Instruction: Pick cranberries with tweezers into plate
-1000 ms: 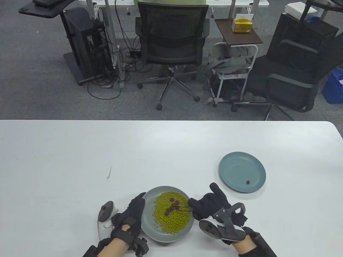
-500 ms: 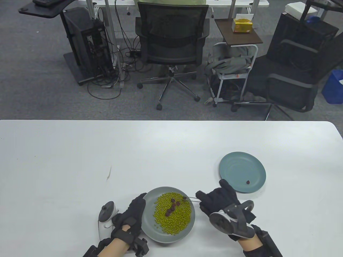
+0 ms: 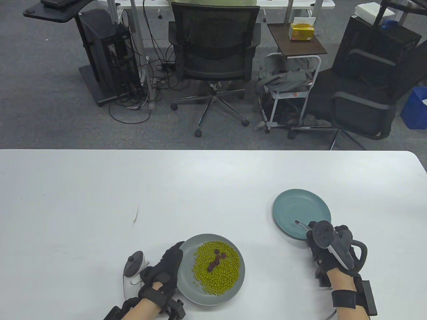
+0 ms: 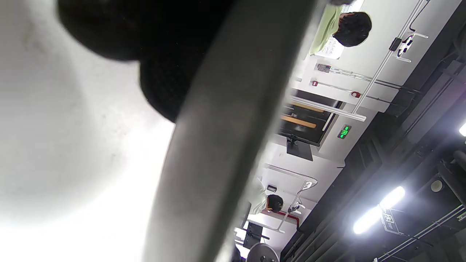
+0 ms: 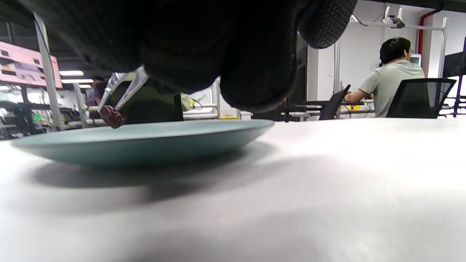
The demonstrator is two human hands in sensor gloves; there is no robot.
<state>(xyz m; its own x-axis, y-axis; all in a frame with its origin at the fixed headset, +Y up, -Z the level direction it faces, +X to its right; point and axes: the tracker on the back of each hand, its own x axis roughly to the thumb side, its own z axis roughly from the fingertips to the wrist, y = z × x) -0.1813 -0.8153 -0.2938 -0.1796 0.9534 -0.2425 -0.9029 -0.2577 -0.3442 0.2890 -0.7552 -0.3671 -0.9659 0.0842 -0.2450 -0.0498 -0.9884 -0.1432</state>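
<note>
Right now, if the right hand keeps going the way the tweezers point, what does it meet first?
Probably the blue plate: the right hand holds the tweezers with a cranberry at the tips, just above its surface. Exact height is unclear.

No readable text anywhere; the green lit sign (image 4: 343, 131) on the far wall is too small to read.

Black knit gloves, left grip (image 3: 166, 266), right grip (image 3: 328, 255), bare forearms
</note>
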